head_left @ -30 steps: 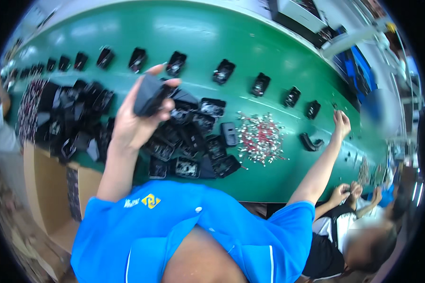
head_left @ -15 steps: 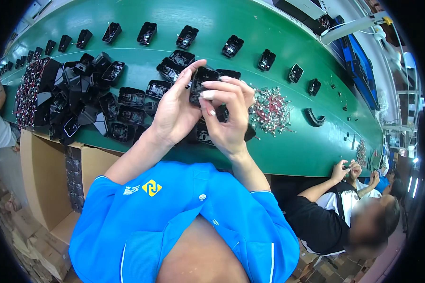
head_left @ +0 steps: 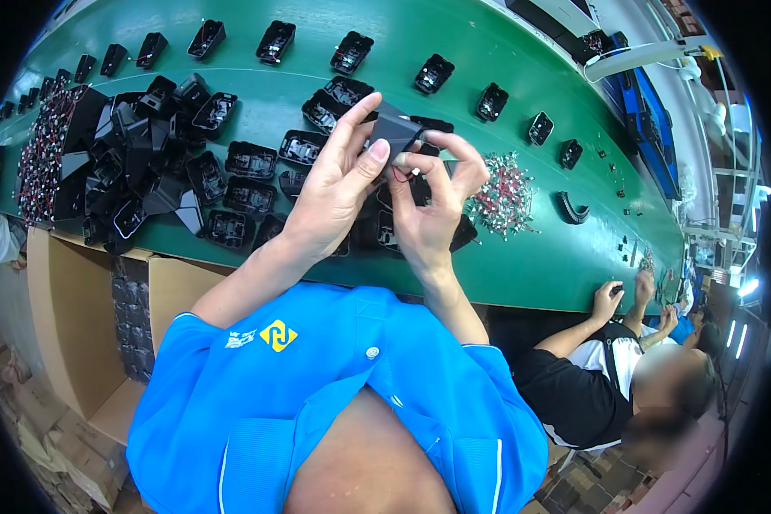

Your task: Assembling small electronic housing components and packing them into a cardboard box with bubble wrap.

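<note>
At the left edge of the frame a heap of black plastic housings (head_left: 137, 163) lies piled on the green conveyor belt (head_left: 522, 257), with an open cardboard box (head_left: 68, 334) below the belt's near edge at lower left. Along the upper part of the frame a spaced row of single housings (head_left: 351, 51) sits on the belt. At centre, the left hand (head_left: 334, 188) is closed on a small black plastic housing (head_left: 394, 130), thumb and forefinger pinching its left side and lifting it clear of the belt, just above the parts lying there. The right hand (head_left: 424, 210) meets it from the right, fingers curled together on the housing's lower edge, where a thin red wire (head_left: 400, 174) shows between the fingertips. Judged from its size and moulded look, the housing is light and rigid, with smooth faces that could slip under a loose pinch; the firm outer walls are the sound place to grip, while the wire and any contacts inside look delicate and should not bear the load. Right of centre, a loose pile of small red-and-silver parts (head_left: 505, 195) rests on the belt, with a curved black piece (head_left: 571, 208) just beyond it. At lower right a seated co-worker's hands (head_left: 625, 295) rest at the belt edge, well apart from the housing.
</note>
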### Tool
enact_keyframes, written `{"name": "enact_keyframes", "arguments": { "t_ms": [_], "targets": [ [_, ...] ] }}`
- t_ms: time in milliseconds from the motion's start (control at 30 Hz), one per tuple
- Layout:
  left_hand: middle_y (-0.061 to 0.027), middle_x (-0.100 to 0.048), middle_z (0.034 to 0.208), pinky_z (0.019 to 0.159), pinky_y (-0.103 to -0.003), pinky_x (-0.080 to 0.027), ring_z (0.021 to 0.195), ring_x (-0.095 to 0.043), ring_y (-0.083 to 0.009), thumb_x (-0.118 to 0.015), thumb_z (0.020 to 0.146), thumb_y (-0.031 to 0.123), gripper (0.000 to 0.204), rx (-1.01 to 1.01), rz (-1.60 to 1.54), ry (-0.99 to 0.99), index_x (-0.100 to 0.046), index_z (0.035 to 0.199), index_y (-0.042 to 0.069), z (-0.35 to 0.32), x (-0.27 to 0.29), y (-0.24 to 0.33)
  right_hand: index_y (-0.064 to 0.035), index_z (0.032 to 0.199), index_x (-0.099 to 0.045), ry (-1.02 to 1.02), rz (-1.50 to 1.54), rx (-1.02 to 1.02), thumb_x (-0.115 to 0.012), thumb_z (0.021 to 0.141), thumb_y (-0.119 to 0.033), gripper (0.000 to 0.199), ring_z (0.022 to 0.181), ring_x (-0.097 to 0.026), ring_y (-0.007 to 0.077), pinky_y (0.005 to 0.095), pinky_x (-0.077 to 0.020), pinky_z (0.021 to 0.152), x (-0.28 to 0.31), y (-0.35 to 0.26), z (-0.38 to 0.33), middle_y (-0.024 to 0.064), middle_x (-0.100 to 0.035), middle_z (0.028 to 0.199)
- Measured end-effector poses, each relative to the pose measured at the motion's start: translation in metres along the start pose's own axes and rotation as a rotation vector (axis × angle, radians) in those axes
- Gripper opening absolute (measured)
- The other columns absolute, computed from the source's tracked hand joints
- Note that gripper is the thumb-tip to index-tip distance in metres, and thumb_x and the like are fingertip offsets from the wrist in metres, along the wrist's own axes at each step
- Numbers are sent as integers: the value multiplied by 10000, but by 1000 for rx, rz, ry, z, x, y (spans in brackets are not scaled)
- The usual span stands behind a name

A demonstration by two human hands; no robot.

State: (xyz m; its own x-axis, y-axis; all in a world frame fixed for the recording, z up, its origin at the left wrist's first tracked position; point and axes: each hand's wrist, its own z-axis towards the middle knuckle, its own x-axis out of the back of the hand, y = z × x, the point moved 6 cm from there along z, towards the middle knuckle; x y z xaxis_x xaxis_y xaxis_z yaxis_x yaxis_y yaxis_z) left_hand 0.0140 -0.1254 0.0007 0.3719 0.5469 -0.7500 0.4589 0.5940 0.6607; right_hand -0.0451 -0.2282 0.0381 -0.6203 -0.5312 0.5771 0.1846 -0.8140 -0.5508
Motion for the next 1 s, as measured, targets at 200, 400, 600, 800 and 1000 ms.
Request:
{"name": "enact_keyframes", "arguments": {
  "t_ms": [200, 400, 600, 800, 1000],
  "targets": [
    [-156, -512, 1335, 1036, -309, -450, 1184, -553, -197, -597, 965, 43, 541, -44, 176, -7, -382, 1462, 50, -2, -4, 5, -143, 858, -707, 25, 61, 11, -766, 755, -81, 134, 1262, -385, 260, 443, -255, 1065, 7, 12, -2, 101, -483, 1371],
    [-140, -577, 1257, 1007, -304, -478, 1121, -601, -199, -656, 920, 29, 496, -189, 520, -113, -487, 1386, 10, -9, -20, 12, -135, 806, -696, 155, 334, -126, -774, 629, -56, 208, 1291, -342, 300, 467, -233, 1098, 0, 30, -13, 113, -456, 1393],
    [-142, -573, 1330, 1062, -318, -433, 1189, -569, -185, -679, 886, -6, 502, -127, 439, -201, -517, 1361, 2, -10, -29, 12, -142, 965, -730, 265, 342, 18, -790, 767, -111, 209, 1372, -334, 281, 439, -243, 1145, 7, 32, -20, 131, -417, 1450],
    [-157, -596, 1268, 1005, -307, -470, 1117, -607, -199, -668, 897, 12, 482, -47, 480, -134, -517, 1354, -12, -15, -30, 13, -108, 874, -720, 333, 482, -145, -657, 602, 57, 324, 1305, -387, 324, 475, -261, 1126, 9, 33, -21, 149, -423, 1434],
    [-190, -554, 1327, 1016, -320, -450, 1151, -589, -208, -627, 945, 77, 463, 59, 365, 41, -485, 1375, -20, -2, -14, -1, -103, 916, -673, 66, 155, 49, -776, 692, -104, 246, 1284, -400, 316, 468, -253, 1090, 17, 21, -5, 149, -447, 1442]
  ]
}}
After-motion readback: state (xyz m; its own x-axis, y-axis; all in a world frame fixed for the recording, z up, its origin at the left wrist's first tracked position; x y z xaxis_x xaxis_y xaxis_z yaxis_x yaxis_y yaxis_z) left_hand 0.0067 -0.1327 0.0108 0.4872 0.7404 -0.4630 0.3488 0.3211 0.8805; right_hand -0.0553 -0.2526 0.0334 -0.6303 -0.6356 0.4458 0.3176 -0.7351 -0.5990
